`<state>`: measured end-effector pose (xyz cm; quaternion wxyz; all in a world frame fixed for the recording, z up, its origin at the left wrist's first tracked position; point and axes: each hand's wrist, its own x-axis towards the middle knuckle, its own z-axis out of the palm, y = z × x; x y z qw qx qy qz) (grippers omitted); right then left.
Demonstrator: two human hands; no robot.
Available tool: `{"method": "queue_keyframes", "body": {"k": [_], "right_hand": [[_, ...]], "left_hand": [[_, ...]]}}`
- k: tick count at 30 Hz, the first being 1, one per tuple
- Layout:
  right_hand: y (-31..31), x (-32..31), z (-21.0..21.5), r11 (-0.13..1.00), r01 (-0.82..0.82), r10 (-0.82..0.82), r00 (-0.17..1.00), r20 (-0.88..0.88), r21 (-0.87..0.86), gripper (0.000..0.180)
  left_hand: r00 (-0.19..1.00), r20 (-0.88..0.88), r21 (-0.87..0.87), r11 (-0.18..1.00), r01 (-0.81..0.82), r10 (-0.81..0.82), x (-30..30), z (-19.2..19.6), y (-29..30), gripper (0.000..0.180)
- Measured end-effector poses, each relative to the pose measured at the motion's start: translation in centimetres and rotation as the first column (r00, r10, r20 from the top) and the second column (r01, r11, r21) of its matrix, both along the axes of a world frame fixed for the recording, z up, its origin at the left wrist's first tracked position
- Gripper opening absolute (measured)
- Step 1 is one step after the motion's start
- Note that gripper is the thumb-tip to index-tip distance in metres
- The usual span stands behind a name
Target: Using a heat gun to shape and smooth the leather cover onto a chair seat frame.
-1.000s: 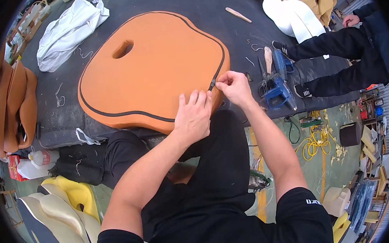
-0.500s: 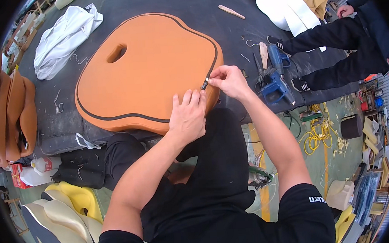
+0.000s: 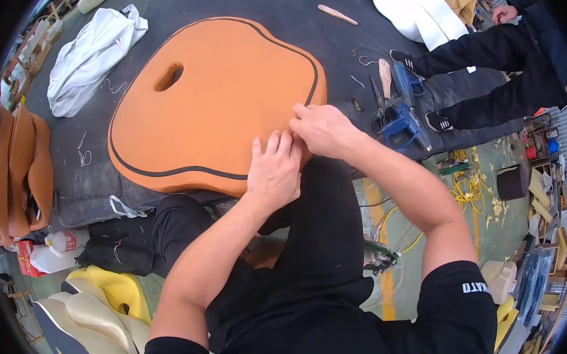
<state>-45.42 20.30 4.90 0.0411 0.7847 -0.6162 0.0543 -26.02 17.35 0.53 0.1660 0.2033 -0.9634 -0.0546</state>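
Observation:
An orange padded cushion (image 3: 219,96), rounded and lobed with an oval hole, lies on the dark table before me. A black zipper (image 3: 184,169) follows its outline near the edge. My left hand (image 3: 274,168) rests on the near right part of the cushion with fingers stretched out, pressing beside the zipper. Just right of it, my right hand (image 3: 325,129) is closed at the zipper, its fingertips close to the left fingers. The zipper pull, seen between the right fingers earlier, is now hidden under that hand.
Blue power tools (image 3: 404,128), scissors and a wooden-handled tool (image 3: 385,80) lie right of the cushion. White fabric (image 3: 95,62) is at the far left, orange covered pieces (image 3: 20,172) at the left. Another person's legs (image 3: 481,84) stretch over the table's right side.
My right hand has shifted down and left along the zipper toward my left hand and turned over, covering the pull. My right elbow has swung outward. The left hand stays almost still.

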Motion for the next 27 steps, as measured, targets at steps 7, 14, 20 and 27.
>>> {"method": "queue_keyframes", "body": {"k": [7,14,20,27], "right_hand": [[-2.8,0.0,2.9,0.924,-0.217,0.291,0.933,-0.212,0.313,0.018],[-2.5,-1.5,1.7,0.99,-0.059,0.065,0.997,-0.047,0.125,0.013],[-1.5,-2.9,-1.4,0.974,0.203,-0.132,0.875,0.466,-0.105,0.013],[0.2,-4.7,-2.5,0.843,0.529,-0.366,0.695,0.619,-0.095,0.013]], "left_hand": [[1.0,0.021,0.024,1.0,-0.005,0.004,0.2,-0.2,0.0,0.068],[1.0,-0.002,0.033,0.999,-0.004,0.004,0.4,0.2,0.0,0.07],[1.0,-0.016,-0.004,1.0,-0.013,0.013,0.3,-0.1,-0.1,0.078],[1.0,-0.001,0.005,1.0,0.011,-0.011,0.1,0.2,0.0,0.072]]}}
